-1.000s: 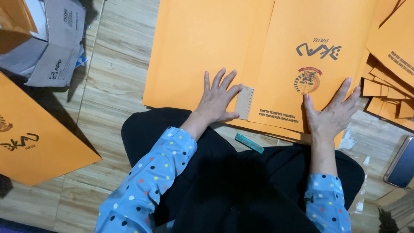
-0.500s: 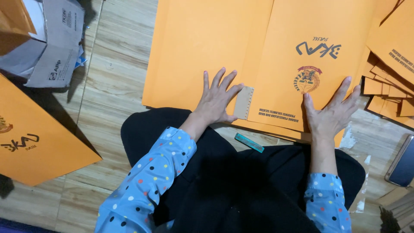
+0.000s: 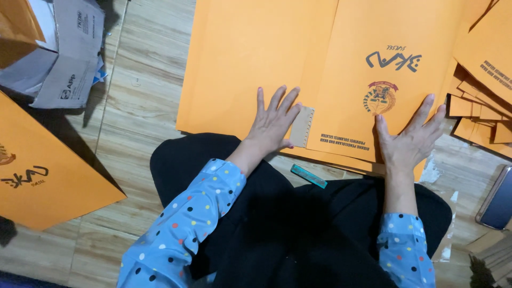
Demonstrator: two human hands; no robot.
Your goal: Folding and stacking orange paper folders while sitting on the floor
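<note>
Nothing is seen to have moved since the earlier frames; both hands remain pressed flat on the orange folder.

The folder is spread open on the wooden floor, just ahead of the person's lap. More orange folders are stacked to the right, and another lies at the left. The left hand is laid flat, fingers spread, beside a small tab. The right hand is laid flat, fingers spread, below the printed emblem. A teal strip lies between the wrists.
</note>
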